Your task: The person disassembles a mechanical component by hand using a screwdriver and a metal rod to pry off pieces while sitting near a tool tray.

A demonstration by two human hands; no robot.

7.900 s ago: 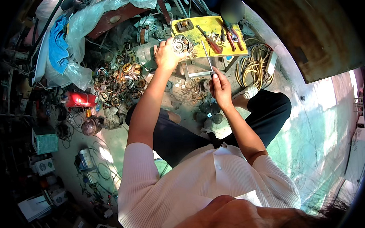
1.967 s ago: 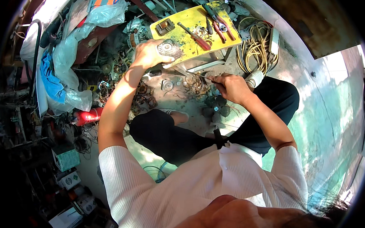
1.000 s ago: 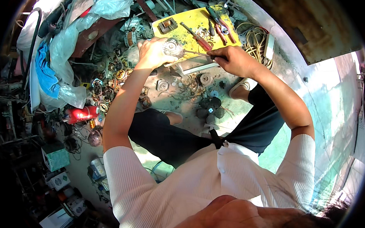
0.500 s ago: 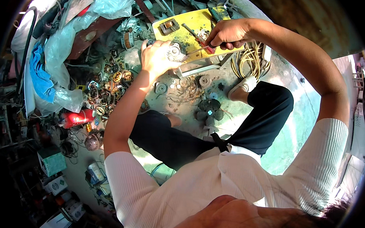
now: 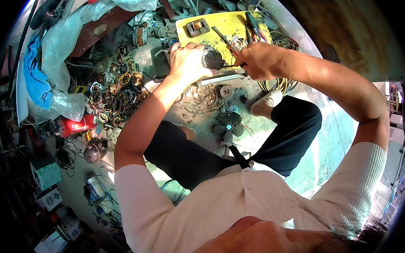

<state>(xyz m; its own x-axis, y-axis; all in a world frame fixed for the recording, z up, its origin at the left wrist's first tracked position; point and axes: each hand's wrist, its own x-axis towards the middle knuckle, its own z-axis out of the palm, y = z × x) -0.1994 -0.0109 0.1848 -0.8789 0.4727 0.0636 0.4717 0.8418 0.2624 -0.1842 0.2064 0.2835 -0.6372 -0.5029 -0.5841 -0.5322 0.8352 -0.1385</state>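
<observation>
My left hand [image 5: 187, 63] is wrapped round the side of a dark, round metal motor part [image 5: 212, 59], holding it over the near left edge of a yellow board [image 5: 233, 22]. In my closed right hand [image 5: 259, 60] is a screwdriver; its thin dark shaft [image 5: 229, 66] points left toward the motor part. My fingers hide its handle, and I cannot tell whether the tip touches the part. On the board lie a square metal core with a copper coil [image 5: 198, 27], a long metal tool [image 5: 222, 36] and a green-handled tool [image 5: 252, 21].
Below the board, small metal parts and a ring-shaped piece [image 5: 226, 91] lie on the floor. Several copper coils [image 5: 119, 85] are heaped at the left, near a red object [image 5: 77, 125] and plastic sheeting [image 5: 57, 56]. A cable loop [image 5: 282, 84] lies right of the board.
The motor part has turned from a pale, sunlit face to a dark one. My right hand has come slightly lower, and the screwdriver shaft lies flatter. The whole view has shifted a little.
</observation>
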